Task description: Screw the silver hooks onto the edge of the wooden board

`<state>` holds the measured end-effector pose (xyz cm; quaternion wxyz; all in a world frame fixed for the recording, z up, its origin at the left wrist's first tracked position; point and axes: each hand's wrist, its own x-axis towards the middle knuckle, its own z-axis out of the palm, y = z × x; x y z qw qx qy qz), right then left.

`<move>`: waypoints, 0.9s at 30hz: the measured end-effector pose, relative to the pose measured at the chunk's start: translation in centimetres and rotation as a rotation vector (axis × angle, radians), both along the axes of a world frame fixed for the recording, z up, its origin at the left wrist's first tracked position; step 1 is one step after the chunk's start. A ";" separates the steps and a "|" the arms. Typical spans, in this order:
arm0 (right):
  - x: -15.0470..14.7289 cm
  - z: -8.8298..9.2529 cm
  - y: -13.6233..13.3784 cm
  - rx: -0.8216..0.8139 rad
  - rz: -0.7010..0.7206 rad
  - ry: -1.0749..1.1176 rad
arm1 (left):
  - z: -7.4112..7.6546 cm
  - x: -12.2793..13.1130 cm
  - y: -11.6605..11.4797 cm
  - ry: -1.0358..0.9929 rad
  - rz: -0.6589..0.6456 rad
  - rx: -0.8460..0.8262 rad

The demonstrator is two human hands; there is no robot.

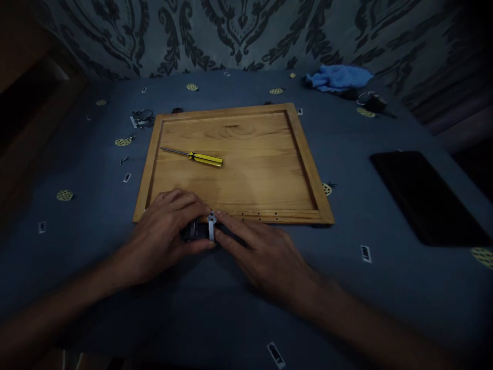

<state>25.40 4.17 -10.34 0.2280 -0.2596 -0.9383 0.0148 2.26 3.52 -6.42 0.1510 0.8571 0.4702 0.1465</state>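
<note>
A wooden framed panel (pixel 231 139) lies flat on dark blue cloth. At its near edge, left of the middle, is a small silver metal bracket (pixel 211 226) with a rounded, holed end, and a dark piece (pixel 195 231) sits beside it. My left hand (pixel 169 226) closes around these, its thumb at the bracket's lower end. From the right, the index and middle fingers of my right hand (pixel 262 246) press against the bracket; its thumb is hidden. A yellow-handled screwdriver (pixel 206 159) rests on the panel, tip pointing left.
Small metal hardware (pixel 143 118) and a few loose screws (pixel 124 161) lie left of the panel. A dark tablet-like slab (pixel 427 198) is at the right. Behind it are a blue cloth (pixel 339 78) and a black object (pixel 372 102). Patterned upholstery (pixel 242 36) rises at the back.
</note>
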 end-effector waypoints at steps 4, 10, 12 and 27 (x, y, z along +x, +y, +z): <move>-0.1 0.2 -0.1 -0.004 -0.005 -0.039 | -0.1 0.0 0.0 0.003 0.005 0.007; 0.0 0.3 -0.3 -0.003 -0.029 -0.063 | 0.0 -0.2 -0.1 0.024 0.018 -0.010; 0.0 0.2 -0.2 -0.007 -0.020 -0.054 | 0.2 -0.5 -0.1 0.020 0.037 0.008; 0.3 0.2 0.2 -0.021 0.037 0.011 | 0.8 -1.3 -0.3 0.157 0.013 -0.050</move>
